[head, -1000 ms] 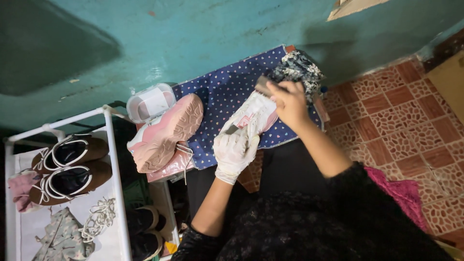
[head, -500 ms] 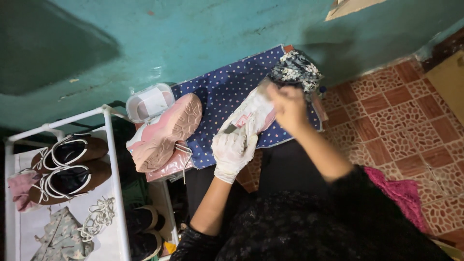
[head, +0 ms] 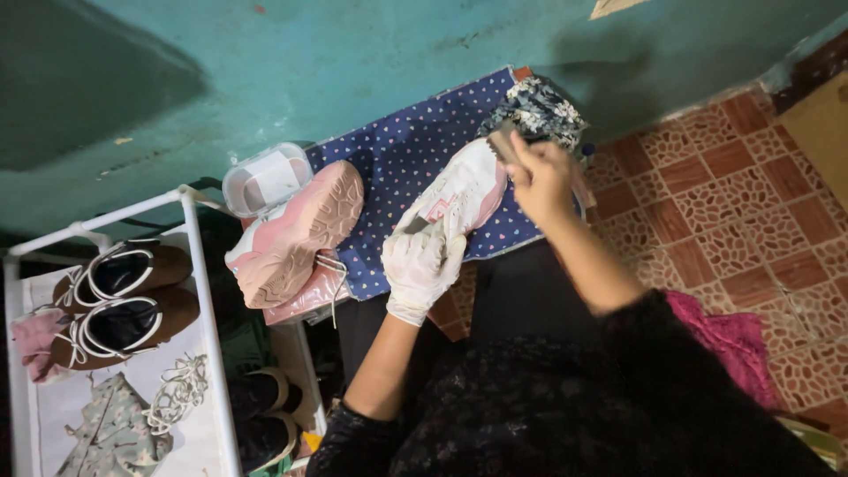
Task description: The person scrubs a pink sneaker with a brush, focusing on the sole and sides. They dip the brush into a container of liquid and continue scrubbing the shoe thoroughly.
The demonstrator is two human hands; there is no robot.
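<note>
My left hand (head: 423, 265), in a white glove, grips the heel end of a white and pink sneaker (head: 465, 189) lying over a blue dotted cloth (head: 408, 157). My right hand (head: 541, 177) is bare and closed on a small brush (head: 503, 140), pressed against the sneaker's toe end. A second sneaker (head: 296, 234) lies on its side to the left, its pink sole facing up.
A clear plastic box (head: 263, 178) sits by the teal wall. A patterned rag (head: 539, 108) lies at the cloth's far end. A white shoe rack (head: 201, 291) at the left holds brown sandals (head: 115, 300). Red patterned floor tiles (head: 733, 203) are on the right.
My right hand with the brush has shifted along the sneaker toward its toe end. The gloved left hand keeps its hold.
</note>
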